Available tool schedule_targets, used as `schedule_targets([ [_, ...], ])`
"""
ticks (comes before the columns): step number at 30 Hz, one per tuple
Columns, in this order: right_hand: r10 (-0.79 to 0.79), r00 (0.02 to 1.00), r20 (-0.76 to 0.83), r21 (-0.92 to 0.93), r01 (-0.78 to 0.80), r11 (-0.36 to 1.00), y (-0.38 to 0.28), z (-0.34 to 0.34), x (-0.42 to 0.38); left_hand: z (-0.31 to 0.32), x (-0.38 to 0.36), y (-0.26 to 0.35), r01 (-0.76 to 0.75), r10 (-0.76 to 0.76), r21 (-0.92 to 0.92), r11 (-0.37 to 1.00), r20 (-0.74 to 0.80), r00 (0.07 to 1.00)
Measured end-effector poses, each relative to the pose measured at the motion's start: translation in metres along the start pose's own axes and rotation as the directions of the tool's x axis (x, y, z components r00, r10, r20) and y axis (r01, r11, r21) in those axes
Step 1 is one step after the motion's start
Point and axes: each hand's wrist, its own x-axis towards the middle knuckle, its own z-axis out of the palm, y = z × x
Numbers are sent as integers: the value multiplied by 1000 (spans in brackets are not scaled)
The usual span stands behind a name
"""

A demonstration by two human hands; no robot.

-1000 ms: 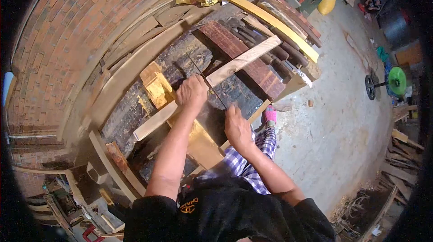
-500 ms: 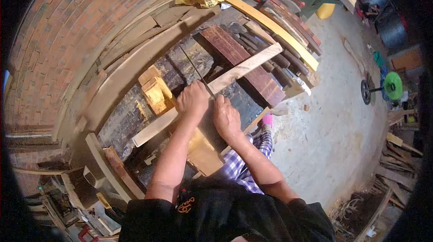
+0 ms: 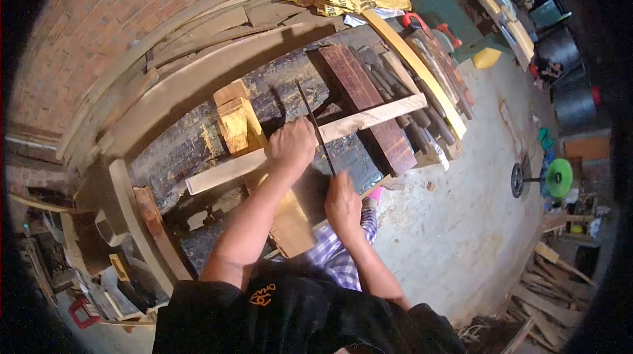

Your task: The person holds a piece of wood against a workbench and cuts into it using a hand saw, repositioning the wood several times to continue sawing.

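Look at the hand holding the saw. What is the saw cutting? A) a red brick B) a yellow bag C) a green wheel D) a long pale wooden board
D: the saw blade, gripped by the right hand, crosses the long pale wooden board, which the left hand presses down.

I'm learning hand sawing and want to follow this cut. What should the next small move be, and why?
Probably another steady stroke along the same line. The saw crosses the pale plank right beside the left hand, which presses the plank down, while the right hand has the handle in its grip. The plank looks unsevered, both ends in line.
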Motion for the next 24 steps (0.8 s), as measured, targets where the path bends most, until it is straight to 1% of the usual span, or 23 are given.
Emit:
schedule_targets([
  [2,90,996,-5,-61,-90,994,6,-2,-16,0,1,1,20,-20,-26,999,14,1000],
  [3,99,995,20,-17,-99,995,4,-2,-9,0,0,1,-2,2,-24,1000,18,1000],
  [5,76,997,30,8,-76,997,-5,8,31,6,0,-4,-71,70,-44,997,-14,997],
  [6,44,998,33,39,-45,998,-9,11,43,5,-1,-3,-65,64,-44,997,-17,998],
  [7,57,998,37,10,-58,998,-13,8,45,4,-1,-2,-52,51,-46,998,-25,998],
  [10,30,998,60,-2,-29,1000,2,-3,4,-3,1,1,-32,30,-50,998,-37,999],
  [11,129,991,44,7,-129,992,3,-7,-12,-5,1,2,1,0,-66,998,13,1000],
  [12,121,991,51,-2,-121,993,6,-5,-9,-6,0,4,40,-35,-85,996,63,997],
  [14,79,995,55,-7,-78,997,8,1,-7,-3,-2,1,26,-18,-90,996,82,996],
  [16,64,997,39,-4,-63,998,-1,6,28,4,1,-1,1,2,-72,997,40,999],
  [18,7,999,47,-21,-6,1000,-10,7,45,-2,1,1,21,-19,-67,998,28,999],
  [19,0,1000,29,23,-1,1000,-5,4,32,-5,-1,2,24,-21,-61,998,42,999],
  [20,0,1000,28,25,-1,1000,0,0,12,-7,-1,2,23,-20,-57,998,54,998],
  [22,134,989,62,-21,-133,991,10,-6,-21,-4,2,1,18,-16,-42,999,43,999],
  [24,145,987,69,-34,-143,989,10,-8,-24,-4,0,3,32,-30,-67,997,37,999],
])
